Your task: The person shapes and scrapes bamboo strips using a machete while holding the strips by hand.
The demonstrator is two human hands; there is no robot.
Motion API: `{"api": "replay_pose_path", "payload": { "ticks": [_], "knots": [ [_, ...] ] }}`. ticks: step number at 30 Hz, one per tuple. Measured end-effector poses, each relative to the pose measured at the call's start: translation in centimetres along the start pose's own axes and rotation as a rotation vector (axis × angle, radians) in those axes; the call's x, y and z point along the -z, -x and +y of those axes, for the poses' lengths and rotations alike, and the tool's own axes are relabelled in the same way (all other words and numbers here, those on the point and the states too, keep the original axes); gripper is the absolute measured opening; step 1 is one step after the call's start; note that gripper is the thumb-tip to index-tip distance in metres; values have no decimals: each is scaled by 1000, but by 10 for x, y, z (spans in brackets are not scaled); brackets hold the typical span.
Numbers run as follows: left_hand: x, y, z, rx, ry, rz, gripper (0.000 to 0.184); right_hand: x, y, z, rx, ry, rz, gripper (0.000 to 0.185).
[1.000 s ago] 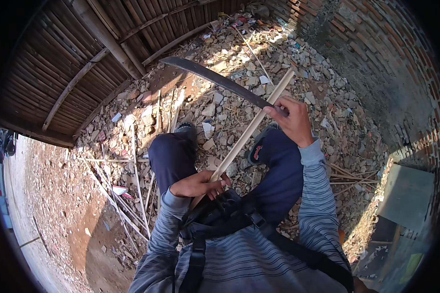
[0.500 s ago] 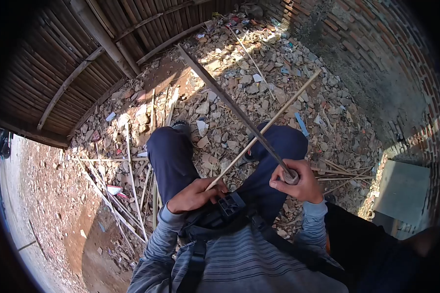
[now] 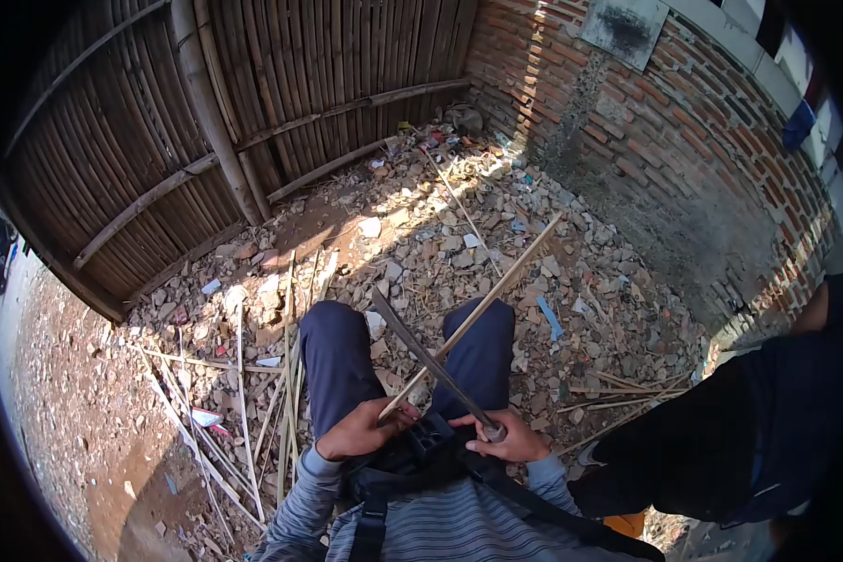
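My left hand (image 3: 370, 429) is closed round the lower end of a pale bamboo strip (image 3: 510, 274), which slants up and away to the right. In my right hand (image 3: 513, 440) is the handle of a machete (image 3: 420, 351), its long dark blade pointing up and to the left. The blade crosses the strip above my knees, between the two hands; whether they touch I cannot tell. My right index finger is stretched out along the handle end towards the left. A black box on a strap (image 3: 431, 438) sits at my waist between the hands.
Loose bamboo strips (image 3: 241, 403) lie on the rubble (image 3: 421, 225) at left, more strips (image 3: 628, 391) at right. A person in dark clothes (image 3: 712, 431) is close on my right. A bamboo-slat wall (image 3: 337, 75) and a brick wall (image 3: 646, 122) meet ahead.
My right hand has come down and left, bringing the machete closer to my body and lower. The view has tilted up, and the person at right shows more.
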State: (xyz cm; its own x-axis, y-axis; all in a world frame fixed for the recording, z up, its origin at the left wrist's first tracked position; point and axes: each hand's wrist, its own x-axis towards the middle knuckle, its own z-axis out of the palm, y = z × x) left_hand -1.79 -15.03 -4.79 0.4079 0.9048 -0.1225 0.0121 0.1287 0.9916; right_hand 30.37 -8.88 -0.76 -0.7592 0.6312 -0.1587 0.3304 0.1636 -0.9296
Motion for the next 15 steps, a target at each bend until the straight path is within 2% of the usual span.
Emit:
{"api": "replay_pose_path", "payload": {
  "ticks": [1,5,6,7,10,14,15],
  "knots": [
    [0,1,0,-58,-16,25,34,-4,-3,-3,-9,-45,10,47],
    [0,15,11,-66,12,28,39,-10,-3,-4,-55,-103,5,49],
    [-2,19,13,-56,8,24,40,-10,-4,0,-69,-58,8,39],
    [-3,21,15,-48,4,19,41,-11,-2,3,-58,-46,6,39],
    [-5,27,7,-72,27,8,38,-13,-2,-4,-113,-87,46,16],
    [-6,31,-5,-98,146,-30,33,-20,2,6,-66,52,64,19],
    [-7,33,-8,-101,142,-25,33,-22,2,10,27,68,87,20]
  ]
}}
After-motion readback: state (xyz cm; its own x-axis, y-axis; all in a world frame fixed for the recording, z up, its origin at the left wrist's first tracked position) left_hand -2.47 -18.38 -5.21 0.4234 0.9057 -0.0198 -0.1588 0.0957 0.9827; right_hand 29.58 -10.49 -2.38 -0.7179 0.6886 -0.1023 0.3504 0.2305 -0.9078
